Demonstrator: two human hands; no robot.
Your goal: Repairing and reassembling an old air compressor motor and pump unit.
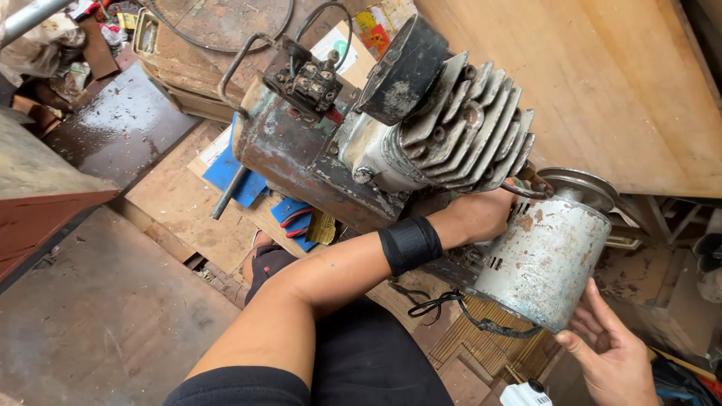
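head view, looking down over the person's lap. left hand [481, 214] reaches across to the junction between the finned compressor head [466, 124] and the electric motor [545, 256]; fingers are hidden behind the metal there, so cannot tell whether they are closed on anything. a black wristband [410, 244] sits on that forearm. right hand [613, 357] lies open, palm up, fingers spread, cupping the lower end of the motor from below and touching its casing. the two hands are apart, one at each side of the motor.

motor: grey, rusty cylinder, tilted, with a pulley wheel [579, 184] at its upper end. a black cable [459, 308] hangs from its underside. the compressor head joins a rusty tank body [289, 146] carrying a black terminal block [312, 83]. the whole unit rests over wooden boards [177, 203], with blue-handled pliers [297, 218] lying beneath it.
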